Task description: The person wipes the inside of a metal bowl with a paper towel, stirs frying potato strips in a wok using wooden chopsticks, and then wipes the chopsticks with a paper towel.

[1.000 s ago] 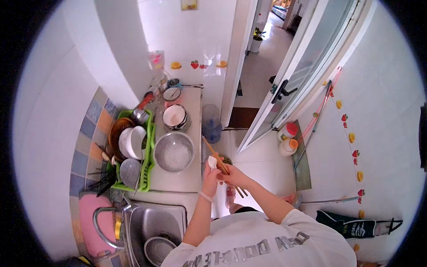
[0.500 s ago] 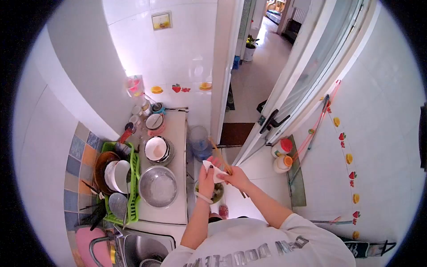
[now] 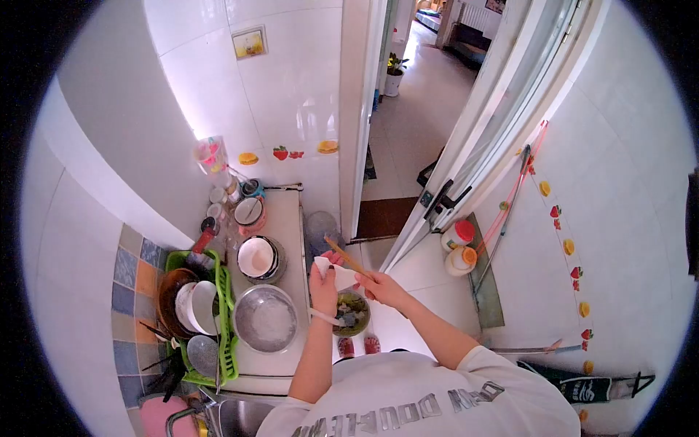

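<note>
left grip [image 3: 324, 289] pinching white sheet [image 3: 344, 277], right grip [image 3: 386, 290] closed around chopsticks [image 3: 346, 256]

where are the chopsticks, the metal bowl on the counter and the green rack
Chopsticks [image 3: 347, 256]: head view, on the exposed upper shafts.
Metal bowl [image 3: 242, 324]: head view, on its left inner wall.
Green rack [image 3: 228, 360]: head view, on its slatted right side.
</note>
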A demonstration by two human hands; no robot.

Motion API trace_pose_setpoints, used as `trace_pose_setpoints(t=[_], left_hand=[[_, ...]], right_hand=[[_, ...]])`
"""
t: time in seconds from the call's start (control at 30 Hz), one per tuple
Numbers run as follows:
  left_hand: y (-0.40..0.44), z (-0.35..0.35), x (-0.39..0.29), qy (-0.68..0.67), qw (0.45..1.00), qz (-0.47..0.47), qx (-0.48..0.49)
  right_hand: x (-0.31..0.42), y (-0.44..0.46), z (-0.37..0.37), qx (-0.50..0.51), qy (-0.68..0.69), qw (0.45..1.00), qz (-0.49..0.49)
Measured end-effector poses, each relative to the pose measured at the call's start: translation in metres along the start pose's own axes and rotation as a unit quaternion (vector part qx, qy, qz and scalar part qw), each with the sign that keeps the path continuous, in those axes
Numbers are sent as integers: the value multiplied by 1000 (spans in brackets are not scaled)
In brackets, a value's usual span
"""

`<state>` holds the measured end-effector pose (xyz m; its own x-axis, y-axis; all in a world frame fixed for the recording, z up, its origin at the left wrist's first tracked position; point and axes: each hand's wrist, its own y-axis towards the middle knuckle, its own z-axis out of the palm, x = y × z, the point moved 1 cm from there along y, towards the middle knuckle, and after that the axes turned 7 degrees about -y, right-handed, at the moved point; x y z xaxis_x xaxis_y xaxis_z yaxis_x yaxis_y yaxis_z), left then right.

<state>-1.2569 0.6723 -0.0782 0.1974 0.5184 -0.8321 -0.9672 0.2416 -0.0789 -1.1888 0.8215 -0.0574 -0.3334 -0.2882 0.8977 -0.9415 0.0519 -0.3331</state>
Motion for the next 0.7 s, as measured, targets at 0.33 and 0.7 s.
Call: trace_pose_setpoints(t=[0.33, 0.7], left_hand=[[10, -18, -20, -56, 998, 37, -12], [7, -17, -40, -39, 998, 43, 6]], right_hand=[[0, -4, 18, 41, -36, 998, 40], [-3, -3, 32, 43, -23, 998, 40]])
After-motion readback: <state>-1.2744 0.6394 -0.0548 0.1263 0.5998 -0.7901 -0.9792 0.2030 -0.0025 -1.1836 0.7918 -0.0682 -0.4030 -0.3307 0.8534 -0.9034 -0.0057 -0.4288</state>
